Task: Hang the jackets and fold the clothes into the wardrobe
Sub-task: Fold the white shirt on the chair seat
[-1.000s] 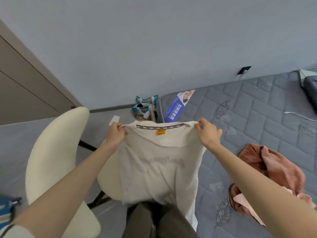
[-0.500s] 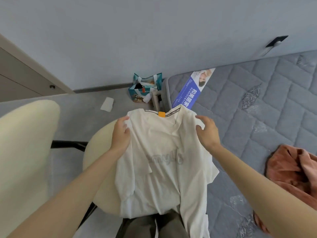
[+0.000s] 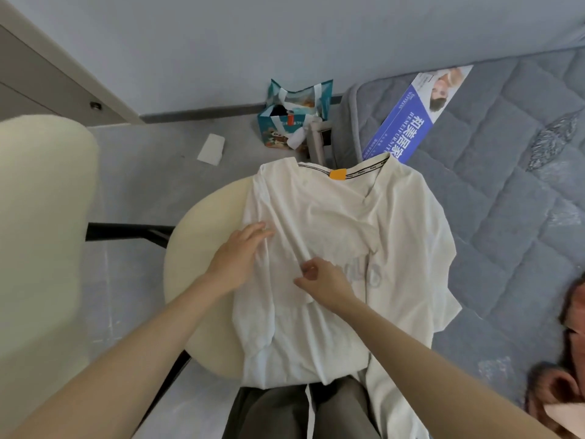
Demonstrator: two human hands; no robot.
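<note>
White T-shirt [image 3: 348, 223] lies spread, inside out, on the round cream chair seat [image 3: 205, 248]. Its collar is at the seat's far edge. Its right side overhangs the seat's right edge onto the grey mattress [image 3: 506, 185], and its hem drops over the near edge onto the person's trousers [image 3: 272, 413].

Open room: a bare strip of seat shows along the left edge. Grey floor [image 3: 142, 172] lies beyond it, up to the chair back [image 3: 41, 232]. The mattress surface to the right is mostly free.

Left hand [image 3: 235, 258]: released, fingers straight, lying flat on the shirt's left sleeve area, forearm coming in from the lower left.

Right hand [image 3: 326, 282]: fingers curled, thumb and forefinger pinching a raised fold at the shirt's centre, forearm coming in from the lower right.

Count: one T-shirt; one rust-coloured garment [image 3: 569, 359] at the mattress's near right, only partly in view; one chair; one teal bag [image 3: 292, 115] on the floor against the wall; one white paper slip [image 3: 211, 148] on the floor; one blue leaflet [image 3: 408, 122] at the mattress corner.
</note>
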